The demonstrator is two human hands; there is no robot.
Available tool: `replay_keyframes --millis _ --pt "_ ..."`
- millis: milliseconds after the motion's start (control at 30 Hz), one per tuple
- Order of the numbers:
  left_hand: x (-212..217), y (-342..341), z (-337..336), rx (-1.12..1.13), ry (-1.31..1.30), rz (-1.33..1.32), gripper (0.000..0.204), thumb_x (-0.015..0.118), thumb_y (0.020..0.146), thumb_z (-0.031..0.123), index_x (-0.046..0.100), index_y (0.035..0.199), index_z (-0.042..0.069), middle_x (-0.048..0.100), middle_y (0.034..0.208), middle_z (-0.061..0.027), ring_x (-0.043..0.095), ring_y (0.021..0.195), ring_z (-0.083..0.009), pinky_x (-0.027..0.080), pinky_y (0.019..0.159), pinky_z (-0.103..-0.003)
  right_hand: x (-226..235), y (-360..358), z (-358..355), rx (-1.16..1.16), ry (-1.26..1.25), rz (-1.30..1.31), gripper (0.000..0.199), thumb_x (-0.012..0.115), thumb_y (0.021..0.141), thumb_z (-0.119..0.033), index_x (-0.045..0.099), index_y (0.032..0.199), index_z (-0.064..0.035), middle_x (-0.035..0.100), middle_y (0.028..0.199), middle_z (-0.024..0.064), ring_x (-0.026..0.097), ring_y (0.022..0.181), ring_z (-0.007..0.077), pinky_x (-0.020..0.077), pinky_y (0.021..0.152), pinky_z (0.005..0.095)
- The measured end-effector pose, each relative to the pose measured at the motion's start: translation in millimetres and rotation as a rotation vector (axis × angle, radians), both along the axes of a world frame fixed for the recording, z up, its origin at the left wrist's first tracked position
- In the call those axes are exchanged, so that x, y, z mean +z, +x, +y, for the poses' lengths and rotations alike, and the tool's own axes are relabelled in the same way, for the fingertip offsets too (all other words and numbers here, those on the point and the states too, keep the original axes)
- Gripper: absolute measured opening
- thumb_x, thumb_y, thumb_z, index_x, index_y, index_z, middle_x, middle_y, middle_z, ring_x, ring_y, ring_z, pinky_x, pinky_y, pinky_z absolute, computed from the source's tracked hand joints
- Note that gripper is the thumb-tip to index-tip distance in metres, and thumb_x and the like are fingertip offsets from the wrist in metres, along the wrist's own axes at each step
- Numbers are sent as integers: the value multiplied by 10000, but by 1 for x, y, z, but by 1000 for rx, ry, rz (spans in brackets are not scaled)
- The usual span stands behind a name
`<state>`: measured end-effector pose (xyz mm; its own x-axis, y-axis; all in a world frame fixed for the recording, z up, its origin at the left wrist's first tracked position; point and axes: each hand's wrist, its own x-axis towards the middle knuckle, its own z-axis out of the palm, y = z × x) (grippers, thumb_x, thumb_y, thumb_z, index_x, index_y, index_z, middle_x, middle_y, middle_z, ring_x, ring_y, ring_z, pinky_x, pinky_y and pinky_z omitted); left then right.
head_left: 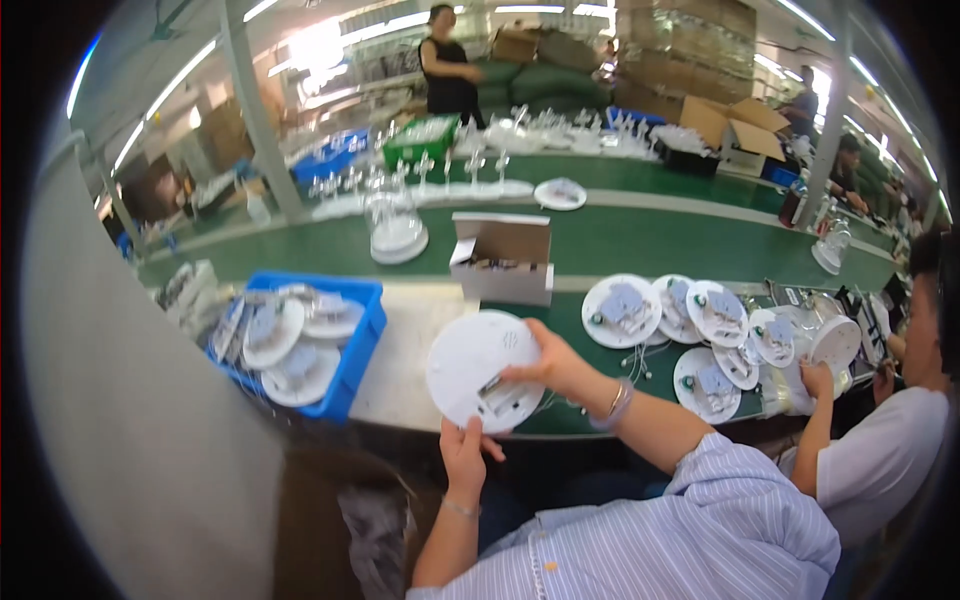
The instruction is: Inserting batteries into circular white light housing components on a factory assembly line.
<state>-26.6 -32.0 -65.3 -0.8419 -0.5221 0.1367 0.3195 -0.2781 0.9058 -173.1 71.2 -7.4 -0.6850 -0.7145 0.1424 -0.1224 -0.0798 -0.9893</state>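
Between my hands is a round white plastic base, tilted up over the bench edge. Its face has a group of small slots near the top and an open rectangular recess with dark and metallic parts lower down. My left hand grips the lower rim from below. My right hand holds the right side, its thumb reaching across the face toward the recess. Just beyond the base stands an open cardboard box with small dark pieces inside. To the left, a blue bin contains several white discs with grey-blue parts.
Several white discs with wired parts lie to the right, near a co-worker's hand on another disc. A green conveyor runs behind, carrying a stack of white discs under a clear dome. A cardboard carton sits below the bench.
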Motion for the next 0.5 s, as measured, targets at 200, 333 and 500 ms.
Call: replay_keyframes --millis 200,333,500 --pt "10 1 1 -16 -6 56 253 400 854 76 349 1076 -35 570 841 -174 579 533 -177 420 353 -188 13 10 6 -97 76 139 641 733 591 -164 373 1099 -15 530 952 118 518 869 183 422 771 296" --pt "9 5 2 12 12 40 255 402 856 94 352 1071 -33 574 815 -177 570 515 -169 416 355 -196 8 9 0 -102 79 247 628 733 592 -192 378 1080 -18 534 932 125 522 854 185 427 754 297" --pt "17 1 -2 -63 126 36 276 430 835 82 370 1076 -38 566 847 -182 591 602 -203 490 452 -257 12 -8 -3 -20 149 248 593 737 588 -205 401 1035 -6 542 907 116 523 823 168 444 716 297"
